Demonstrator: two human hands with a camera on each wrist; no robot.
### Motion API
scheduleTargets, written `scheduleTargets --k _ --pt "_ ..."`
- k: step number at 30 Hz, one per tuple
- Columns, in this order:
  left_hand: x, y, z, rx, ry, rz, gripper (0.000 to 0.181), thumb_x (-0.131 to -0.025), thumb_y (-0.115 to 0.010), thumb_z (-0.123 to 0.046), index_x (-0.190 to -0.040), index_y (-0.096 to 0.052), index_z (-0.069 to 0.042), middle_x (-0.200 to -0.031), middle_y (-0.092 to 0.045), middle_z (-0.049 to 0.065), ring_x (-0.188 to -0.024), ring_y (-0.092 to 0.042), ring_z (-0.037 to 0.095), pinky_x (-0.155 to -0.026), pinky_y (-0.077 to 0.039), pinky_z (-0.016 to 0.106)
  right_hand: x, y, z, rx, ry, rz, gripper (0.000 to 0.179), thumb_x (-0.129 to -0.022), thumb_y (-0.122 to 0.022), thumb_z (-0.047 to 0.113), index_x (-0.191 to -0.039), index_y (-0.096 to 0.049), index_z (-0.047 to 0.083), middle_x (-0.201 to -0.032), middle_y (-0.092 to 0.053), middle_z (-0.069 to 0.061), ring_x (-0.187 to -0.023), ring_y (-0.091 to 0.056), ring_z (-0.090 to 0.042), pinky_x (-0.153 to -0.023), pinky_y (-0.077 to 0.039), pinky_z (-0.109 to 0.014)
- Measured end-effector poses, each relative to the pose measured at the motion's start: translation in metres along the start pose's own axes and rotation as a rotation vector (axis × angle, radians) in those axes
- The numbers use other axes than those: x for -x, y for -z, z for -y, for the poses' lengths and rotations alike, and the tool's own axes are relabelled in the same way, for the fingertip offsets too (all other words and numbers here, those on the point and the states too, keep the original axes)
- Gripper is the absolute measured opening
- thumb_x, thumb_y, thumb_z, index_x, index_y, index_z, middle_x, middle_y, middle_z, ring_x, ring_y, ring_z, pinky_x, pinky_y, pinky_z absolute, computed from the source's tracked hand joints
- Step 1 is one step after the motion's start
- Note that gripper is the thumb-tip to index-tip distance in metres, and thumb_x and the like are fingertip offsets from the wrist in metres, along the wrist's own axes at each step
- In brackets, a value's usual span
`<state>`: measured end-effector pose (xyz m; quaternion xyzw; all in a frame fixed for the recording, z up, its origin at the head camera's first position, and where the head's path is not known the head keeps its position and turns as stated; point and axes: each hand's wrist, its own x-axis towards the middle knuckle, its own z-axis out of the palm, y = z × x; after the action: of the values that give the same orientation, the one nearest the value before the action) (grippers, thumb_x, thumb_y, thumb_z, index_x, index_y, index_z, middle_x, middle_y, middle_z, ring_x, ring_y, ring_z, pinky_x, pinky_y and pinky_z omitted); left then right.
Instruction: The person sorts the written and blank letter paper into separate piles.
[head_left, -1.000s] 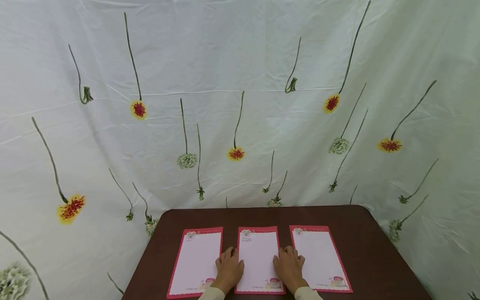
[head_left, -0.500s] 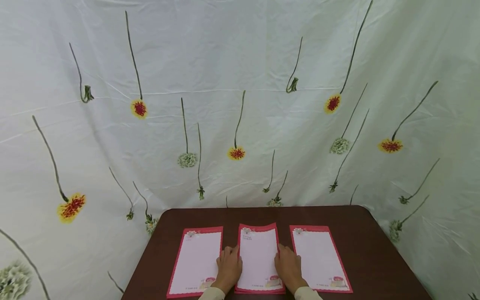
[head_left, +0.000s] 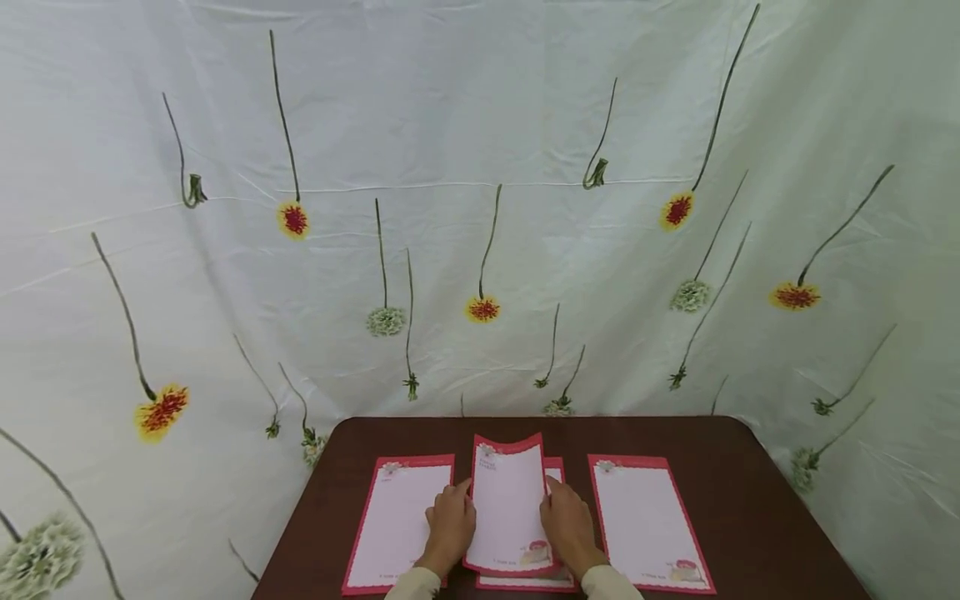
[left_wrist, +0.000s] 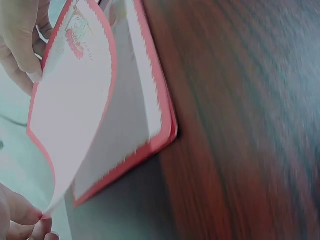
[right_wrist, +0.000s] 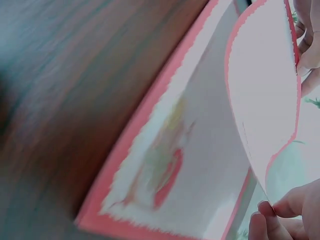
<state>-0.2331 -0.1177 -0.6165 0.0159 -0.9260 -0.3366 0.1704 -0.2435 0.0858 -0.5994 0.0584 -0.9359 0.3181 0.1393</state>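
A white paper sheet [head_left: 506, 504] with a pink scalloped border is raised and bowed above the middle of the table. My left hand [head_left: 451, 521] pinches its left edge and my right hand [head_left: 567, 518] its right edge. In the left wrist view, thumb and fingers of the left hand [left_wrist: 22, 217] grip the paper. The right wrist view has the right hand [right_wrist: 282, 215] pinching the opposite edge. Beneath lies a matching pink-bordered sheet [right_wrist: 200, 165], with a cake picture in its corner and partly covered by the raised one.
Similar pink-bordered sheets lie on either side: a left one [head_left: 397, 525] and a right one [head_left: 645, 521]. The dark brown table [head_left: 750, 533] has rounded far corners. Behind it hangs a pale cloth [head_left: 442, 125] printed with flowers.
Both hands have lifted the middle sheet from the table and shifted it slightly left. It now bows, and the sheet underneath shows at its right and lower edges.
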Motion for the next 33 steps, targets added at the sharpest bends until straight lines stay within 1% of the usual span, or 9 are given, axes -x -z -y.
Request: scheduleTargets --k 4,7,10,13,16,19,23,27,33 --pt "-0.003 0.014 0.006 -0.014 0.036 -0.006 0.033 -0.095 -0.061 -0.004 -0.126 -0.071 0.001 -0.099 -0.068 0.018 -0.092 -0.062 0.038 -0.072 -0.039 0.051 -0.001 -0.007 0.013 -0.027 0.032 -0.014 0.032 -0.093 -0.069 0.003 -0.123 -0.071 -0.007 -0.099 -0.076 -0.020 -0.088 -0.075 -0.035 -0.077 -0.060 -0.052" --pt "-0.004 0.022 0.013 -0.039 0.046 -0.025 0.033 -0.097 -0.060 -0.004 -0.128 -0.071 -0.001 -0.099 -0.068 0.018 -0.093 -0.062 0.038 -0.073 -0.040 0.052 -0.001 -0.015 0.021 -0.056 0.034 -0.010 0.032 -0.093 -0.068 0.002 -0.123 -0.071 -0.008 -0.098 -0.076 -0.020 -0.083 -0.074 -0.033 -0.075 -0.059 -0.052" --pt "-0.003 0.031 0.020 -0.059 0.051 -0.034 0.033 -0.096 -0.061 -0.003 -0.128 -0.071 -0.002 -0.099 -0.067 0.018 -0.094 -0.062 0.039 -0.072 -0.040 0.052 0.000 -0.023 0.029 -0.076 0.023 0.000 0.033 -0.093 -0.066 0.002 -0.124 -0.071 -0.007 -0.098 -0.075 -0.019 -0.085 -0.074 -0.034 -0.077 -0.058 -0.053" --pt "-0.003 0.039 0.026 -0.069 0.072 -0.030 0.034 -0.096 -0.061 -0.003 -0.129 -0.070 -0.003 -0.100 -0.067 0.018 -0.097 -0.062 0.040 -0.074 -0.041 0.052 0.001 -0.033 0.035 -0.090 0.014 0.007 0.033 -0.093 -0.065 0.002 -0.125 -0.071 -0.007 -0.098 -0.075 -0.019 -0.090 -0.074 -0.037 -0.080 -0.059 -0.054" --pt "-0.002 0.047 0.031 -0.070 0.088 -0.027 0.035 -0.096 -0.060 -0.002 -0.129 -0.070 -0.004 -0.103 -0.067 0.020 -0.099 -0.062 0.042 -0.074 -0.041 0.053 0.003 -0.040 0.042 -0.102 0.028 0.003 0.032 -0.094 -0.066 0.002 -0.125 -0.071 -0.006 -0.097 -0.075 -0.019 -0.091 -0.074 -0.037 -0.080 -0.059 -0.054" --pt "-0.001 0.053 0.038 -0.069 0.088 -0.052 0.034 -0.096 -0.059 -0.002 -0.128 -0.071 -0.004 -0.101 -0.067 0.020 -0.097 -0.062 0.042 -0.072 -0.039 0.052 0.003 -0.045 0.050 -0.111 0.043 0.010 0.033 -0.094 -0.066 0.003 -0.125 -0.070 -0.007 -0.095 -0.074 -0.018 -0.087 -0.074 -0.035 -0.078 -0.058 -0.054" --pt "0.002 0.058 0.051 -0.079 0.090 -0.107 0.033 -0.095 -0.058 -0.003 -0.126 -0.072 -0.003 -0.100 -0.067 0.020 -0.094 -0.062 0.042 -0.071 -0.039 0.052 0.003 -0.052 0.060 -0.117 0.051 0.029 0.034 -0.095 -0.066 0.003 -0.127 -0.069 -0.008 -0.094 -0.074 -0.018 -0.086 -0.073 -0.033 -0.077 -0.058 -0.053" --pt "0.005 0.066 0.060 -0.097 0.106 -0.118 0.034 -0.095 -0.058 -0.002 -0.126 -0.072 -0.003 -0.101 -0.067 0.021 -0.095 -0.063 0.044 -0.073 -0.040 0.055 0.004 -0.059 0.069 -0.130 0.051 0.044 0.034 -0.093 -0.066 0.002 -0.126 -0.070 -0.007 -0.094 -0.074 -0.016 -0.089 -0.073 -0.035 -0.077 -0.056 -0.056" --pt "0.009 0.074 0.073 -0.129 0.101 -0.174 0.033 -0.092 -0.058 -0.002 -0.122 -0.073 -0.002 -0.095 -0.067 0.020 -0.089 -0.064 0.043 -0.068 -0.037 0.050 0.007 -0.070 0.083 -0.136 0.067 0.079 0.035 -0.095 -0.068 0.005 -0.128 -0.069 -0.006 -0.096 -0.074 -0.016 -0.095 -0.074 -0.036 -0.074 -0.051 -0.055"
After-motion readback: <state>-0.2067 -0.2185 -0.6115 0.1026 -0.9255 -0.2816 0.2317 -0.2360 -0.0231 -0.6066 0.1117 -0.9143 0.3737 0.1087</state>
